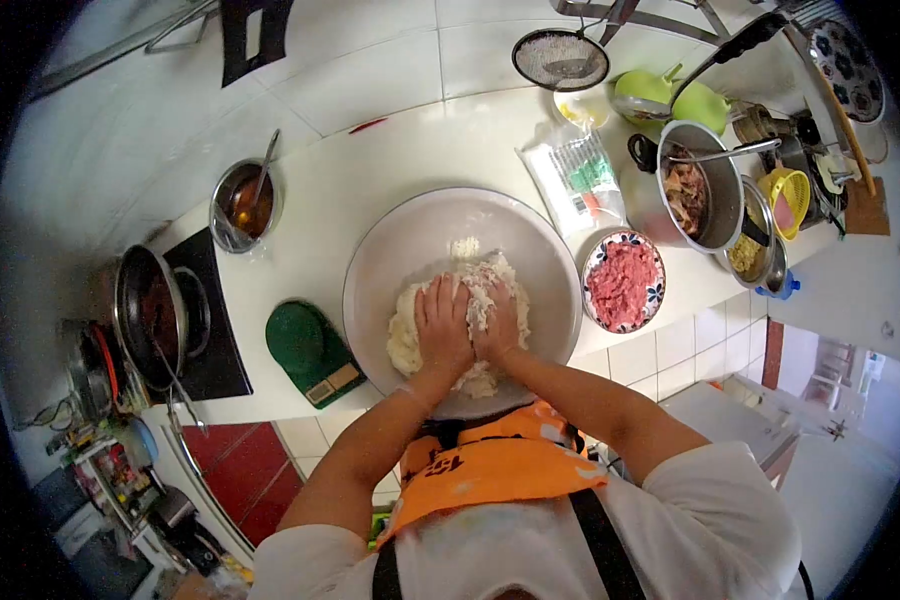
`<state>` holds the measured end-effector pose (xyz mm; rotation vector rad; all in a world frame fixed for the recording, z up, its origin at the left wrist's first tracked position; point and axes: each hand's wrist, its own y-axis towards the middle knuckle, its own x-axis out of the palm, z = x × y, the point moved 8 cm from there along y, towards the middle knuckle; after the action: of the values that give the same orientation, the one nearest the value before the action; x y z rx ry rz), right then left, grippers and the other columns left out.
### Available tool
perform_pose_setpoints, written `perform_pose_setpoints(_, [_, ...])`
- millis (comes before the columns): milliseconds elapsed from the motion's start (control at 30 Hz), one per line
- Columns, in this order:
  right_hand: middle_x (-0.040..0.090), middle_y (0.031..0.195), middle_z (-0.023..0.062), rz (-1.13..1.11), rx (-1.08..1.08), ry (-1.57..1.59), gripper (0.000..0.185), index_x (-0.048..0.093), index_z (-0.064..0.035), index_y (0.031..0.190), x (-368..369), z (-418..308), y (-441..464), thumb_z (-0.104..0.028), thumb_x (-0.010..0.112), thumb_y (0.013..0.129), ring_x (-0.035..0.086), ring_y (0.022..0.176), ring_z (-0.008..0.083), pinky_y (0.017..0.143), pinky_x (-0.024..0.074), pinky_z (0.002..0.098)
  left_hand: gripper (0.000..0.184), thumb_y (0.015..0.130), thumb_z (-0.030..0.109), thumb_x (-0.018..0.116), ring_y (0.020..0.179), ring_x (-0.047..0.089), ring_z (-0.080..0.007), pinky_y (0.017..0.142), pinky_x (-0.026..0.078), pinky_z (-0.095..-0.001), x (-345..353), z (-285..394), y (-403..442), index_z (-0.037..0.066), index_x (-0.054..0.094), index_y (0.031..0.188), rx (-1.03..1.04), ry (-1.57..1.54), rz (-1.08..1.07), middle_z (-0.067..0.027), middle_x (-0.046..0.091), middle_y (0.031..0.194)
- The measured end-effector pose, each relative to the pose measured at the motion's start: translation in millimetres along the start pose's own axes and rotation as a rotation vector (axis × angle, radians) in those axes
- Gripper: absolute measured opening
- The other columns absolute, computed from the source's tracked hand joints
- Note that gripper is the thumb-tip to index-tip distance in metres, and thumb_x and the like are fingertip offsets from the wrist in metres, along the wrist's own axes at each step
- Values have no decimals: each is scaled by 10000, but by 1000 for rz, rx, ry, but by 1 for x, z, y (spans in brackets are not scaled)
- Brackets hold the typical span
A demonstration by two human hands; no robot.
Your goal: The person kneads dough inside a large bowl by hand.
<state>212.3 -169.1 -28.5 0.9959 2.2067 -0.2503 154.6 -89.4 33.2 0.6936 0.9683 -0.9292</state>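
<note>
A wide white basin (380, 255) with a thin dark rim stands on the counter in front of me. Inside it lies a rough, shaggy mass of pale dough (403, 340), with loose floury bits at its far side. My left hand (443, 325) presses flat onto the dough, fingers stretched forward. Right beside it, my right hand (498, 325) also pushes down on the dough, its fingers partly hidden by floury clumps. The two hands touch or nearly touch at the thumbs. Neither is wrapped round anything.
Right of the basin are a plate of minced meat (625, 283), a plastic package (573, 180) and a pot of meat (670, 225). To the left are a green kitchen scale (300, 335), a steel bowl of brown liquid (245, 205) and a pan (150, 300) on a black hob (220, 345).
</note>
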Motion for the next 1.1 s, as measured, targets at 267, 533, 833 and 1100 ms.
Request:
perform_pose_setpoints(267, [486, 1337, 222, -201, 116, -213, 426, 596, -32, 1198, 8, 7, 73, -295, 534, 869, 361, 1302, 415, 1034, 286, 572, 539, 819, 216, 572, 1299, 371, -375, 1117, 195, -559, 14, -33, 49, 63, 493, 1330, -21, 68, 156, -172, 444, 1361])
perform_pose_setpoints(533, [638, 1082, 238, -518, -39, -308, 401, 694, 2, 961, 36, -6, 137, -345, 503, 896, 628, 1015, 383, 936, 459, 498, 516, 918, 317, 550, 1189, 546, -407, 1047, 379, -458, 22, -121, 59, 1, 519, 1324, -379, -717, -18, -253, 582, 1264])
perform_pose_setpoints(833, [640, 1092, 260, -658, -274, -301, 449, 678, 25, 1018, -4, -65, 79, -385, 609, 849, 613, 1009, 409, 894, 465, 502, 595, 990, 481, 396, 1025, 638, -290, 925, 452, -368, 32, -125, 45, -36, 685, 1047, -694, -867, -441, -191, 690, 1054])
perform_pose_setpoints(1100, [569, 1189, 205, -561, -155, -131, 457, 621, -52, 1184, -63, -80, 0, -326, 648, 818, 515, 1121, 416, 992, 399, 492, 461, 936, 331, 468, 1147, 540, -354, 1016, 383, -453, -22, 17, -24, -31, 598, 1191, -172, -235, -478, -223, 601, 1191])
